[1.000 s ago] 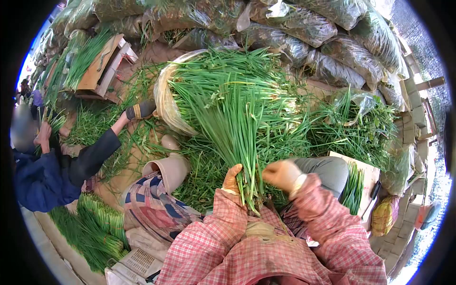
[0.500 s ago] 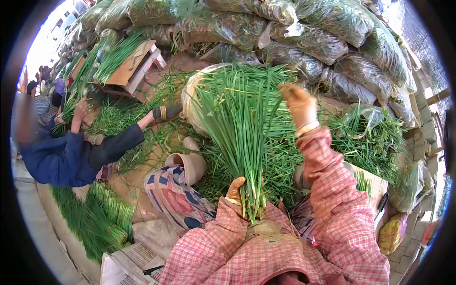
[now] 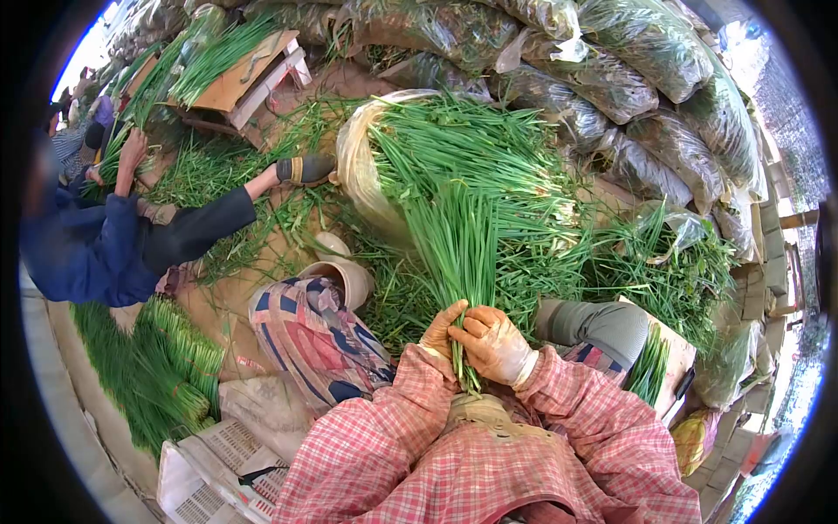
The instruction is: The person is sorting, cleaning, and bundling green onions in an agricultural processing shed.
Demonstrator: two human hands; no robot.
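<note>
A bunch of chives [image 3: 456,249] stands in front of my chest, leaves fanned away from me and stem ends toward my body. My left hand [image 3: 443,332], in a stained glove, is closed round the lower stems. Against it, my right hand [image 3: 496,346], gloved too, has its fingers curled onto the same stems from the other side. The stem ends poke out below both hands. Beyond the leaf tips lies a big heap of loose chives [image 3: 471,144] on an opened plastic bag [image 3: 356,166].
Stuffed plastic sacks [image 3: 602,83] are stacked at the back. A co-worker in a blue jacket [image 3: 96,253] sits at left, one leg stretched toward the bag. Tied chive bundles [image 3: 188,349] lie at lower left. Beside my right knee is a board [image 3: 685,349] with chives.
My right hand has come down from the raised position at the right and closed on the stems beside my left hand. The bunch looks narrower, its leaves less spread.
</note>
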